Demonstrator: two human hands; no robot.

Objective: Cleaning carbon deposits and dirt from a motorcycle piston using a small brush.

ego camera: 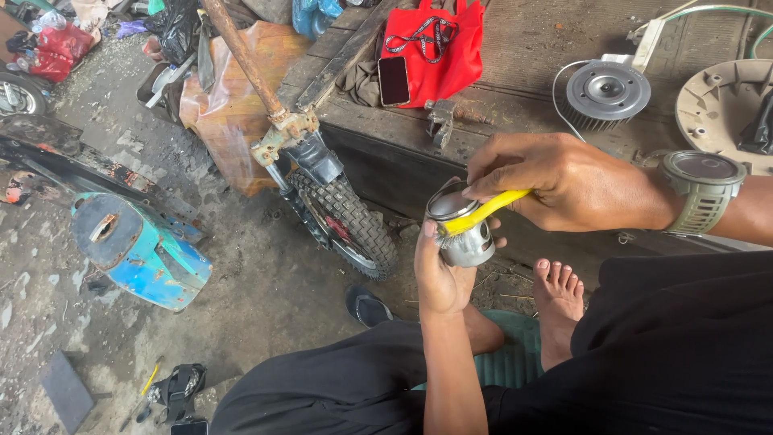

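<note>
Two hands work together: left hand (441, 278) grips a metal piston (460, 225), right hand (564, 181) grips a yellow-handled brush (479, 214) against it.

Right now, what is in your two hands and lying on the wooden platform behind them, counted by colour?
Yellow: 1, the brush in the right hand
Silver-grey: 2, the metal piston in the left hand and the finned round part
Red: 1, the cloth bag
Black: 1, the phone
Total: 5
</note>
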